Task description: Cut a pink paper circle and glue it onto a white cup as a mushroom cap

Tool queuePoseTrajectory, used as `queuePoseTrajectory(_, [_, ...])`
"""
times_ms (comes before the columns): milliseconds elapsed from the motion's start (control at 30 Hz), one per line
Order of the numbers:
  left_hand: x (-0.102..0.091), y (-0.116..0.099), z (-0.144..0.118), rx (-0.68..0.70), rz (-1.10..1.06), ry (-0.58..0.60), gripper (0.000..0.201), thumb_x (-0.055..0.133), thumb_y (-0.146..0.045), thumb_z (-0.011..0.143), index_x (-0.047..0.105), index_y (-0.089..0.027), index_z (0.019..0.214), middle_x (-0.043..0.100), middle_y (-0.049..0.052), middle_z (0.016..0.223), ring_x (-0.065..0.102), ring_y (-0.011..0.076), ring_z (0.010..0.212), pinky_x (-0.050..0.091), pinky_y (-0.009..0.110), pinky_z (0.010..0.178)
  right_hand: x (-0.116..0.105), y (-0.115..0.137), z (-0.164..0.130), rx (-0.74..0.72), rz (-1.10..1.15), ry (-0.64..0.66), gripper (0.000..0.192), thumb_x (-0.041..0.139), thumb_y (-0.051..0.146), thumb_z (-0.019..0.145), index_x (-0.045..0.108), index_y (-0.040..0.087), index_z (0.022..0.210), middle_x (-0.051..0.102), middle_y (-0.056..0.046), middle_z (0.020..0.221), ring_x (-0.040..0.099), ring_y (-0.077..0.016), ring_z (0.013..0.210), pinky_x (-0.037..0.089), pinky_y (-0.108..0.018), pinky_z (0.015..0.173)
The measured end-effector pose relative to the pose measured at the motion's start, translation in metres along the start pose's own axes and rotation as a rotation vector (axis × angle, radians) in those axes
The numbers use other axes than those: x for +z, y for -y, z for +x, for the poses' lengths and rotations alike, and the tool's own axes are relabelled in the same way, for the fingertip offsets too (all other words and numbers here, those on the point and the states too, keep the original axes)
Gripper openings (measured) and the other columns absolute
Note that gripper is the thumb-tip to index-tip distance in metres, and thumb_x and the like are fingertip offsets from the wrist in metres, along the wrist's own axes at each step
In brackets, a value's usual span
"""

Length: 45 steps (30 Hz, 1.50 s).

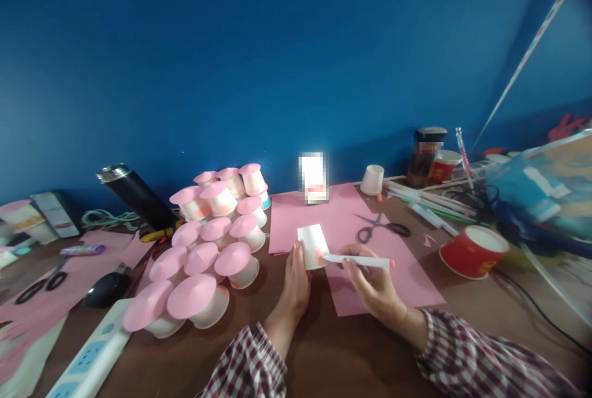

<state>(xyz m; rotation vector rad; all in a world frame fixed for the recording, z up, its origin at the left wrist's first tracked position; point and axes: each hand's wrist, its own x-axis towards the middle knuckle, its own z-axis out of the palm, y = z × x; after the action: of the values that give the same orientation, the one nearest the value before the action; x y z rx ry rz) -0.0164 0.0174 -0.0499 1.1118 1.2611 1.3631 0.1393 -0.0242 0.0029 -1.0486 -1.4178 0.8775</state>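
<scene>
White paper cup sits steadied in our left hand so the marker pinched in our right hand can colour its side.

Readable text: we find none.
Red cup: we see a yellow mark, too blurred to read.
Jar label: pixelated, unreadable.

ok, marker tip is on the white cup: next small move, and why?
Probably a short stroke across the cup's side. The right hand holds the marker with its tip at a faint pink-orange patch on the white cup, which the left hand steadies on its side above the pink paper. The patch looks small and unfinished.
</scene>
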Motion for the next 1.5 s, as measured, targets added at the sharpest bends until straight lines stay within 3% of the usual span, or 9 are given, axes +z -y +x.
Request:
queuePoseTrajectory(167, [-0.003,0.001,0.001,-0.045,0.080,0.017,0.049,0.043,-0.056,0.083,0.060,-0.017,0.106,0.065,0.014,0.105,0.056,0.0305,0.110,0.049,0.042,0.093,0.000,-0.001,0.000,0.025,0.021,0.035,0.017,0.049,0.032,0.089,0.054,0.018,0.081,0.049,0.000,0.065,0.041,-0.0103,0.053,0.035,-0.021,0.045])
queuePoseTrajectory(367, [-0.004,0.005,0.001,0.007,0.125,0.013,0.045,0.051,-0.051,0.081,0.060,-0.017,0.109,0.063,0.014,0.114,0.049,0.0317,0.120,0.043,0.045,0.100,0.000,-0.001,0.002,0.045,0.074,-0.005,0.016,0.052,0.033,0.088,0.056,0.018,0.086,0.049,0.001,0.065,0.042,-0.0098,0.052,0.036,-0.021,0.044])
queuePoseTrajectory(533, [-0.002,0.005,0.002,-0.014,0.110,0.032,0.049,0.041,-0.054,0.085,0.061,-0.015,0.107,0.065,0.015,0.108,0.052,0.0320,0.116,0.046,0.046,0.097,0.001,0.005,0.003,0.038,0.039,-0.005,0.020,0.053,0.036,0.086,0.055,0.018,0.078,0.049,0.001,0.062,0.042,-0.0099,0.051,0.037,-0.021,0.044])
queuePoseTrajectory(733, [-0.003,0.008,0.001,0.002,0.092,0.042,0.046,0.048,-0.056,0.080,0.063,-0.019,0.104,0.066,0.013,0.106,0.051,0.0329,0.117,0.047,0.044,0.097,0.002,0.005,0.004,0.036,0.059,-0.042,0.021,0.053,0.038,0.086,0.057,0.017,0.083,0.053,-0.001,0.066,0.047,-0.0121,0.056,0.042,-0.023,0.051])
queuePoseTrajectory(833, [-0.003,0.009,0.001,-0.014,0.096,0.045,0.046,0.046,-0.056,0.081,0.063,-0.020,0.103,0.065,0.013,0.108,0.051,0.0319,0.117,0.047,0.044,0.098,0.001,0.005,0.004,0.034,0.051,0.011,0.019,0.052,0.036,0.087,0.056,0.018,0.082,0.052,0.000,0.066,0.045,-0.0114,0.056,0.041,-0.023,0.049])
queuePoseTrajectory(1133, [0.000,-0.003,0.000,-0.003,0.096,-0.025,0.053,0.041,-0.054,0.085,0.058,-0.014,0.115,0.059,0.015,0.122,0.044,0.0298,0.125,0.040,0.041,0.103,0.001,0.004,0.004,0.007,0.078,-0.010,0.019,0.050,0.036,0.089,0.058,0.018,0.090,0.055,-0.002,0.071,0.052,-0.0134,0.063,0.045,-0.024,0.055])
queuePoseTrajectory(1367, [0.005,-0.009,-0.003,-0.020,0.087,0.004,0.050,0.038,-0.052,0.086,0.063,-0.016,0.110,0.064,0.015,0.114,0.048,0.0296,0.122,0.045,0.040,0.100,0.000,0.007,0.004,0.004,0.016,0.014,0.018,0.051,0.034,0.088,0.056,0.018,0.082,0.053,-0.001,0.067,0.046,-0.0113,0.055,0.040,-0.022,0.047])
queuePoseTrajectory(1500, [0.006,-0.022,-0.006,-0.061,0.130,-0.025,0.049,0.040,-0.045,0.088,0.055,-0.011,0.121,0.056,0.016,0.127,0.045,0.0267,0.125,0.043,0.034,0.101,0.000,0.011,0.005,-0.015,0.020,-0.001,0.018,0.050,0.034,0.089,0.058,0.018,0.088,0.058,-0.003,0.073,0.053,-0.0141,0.064,0.045,-0.025,0.056])
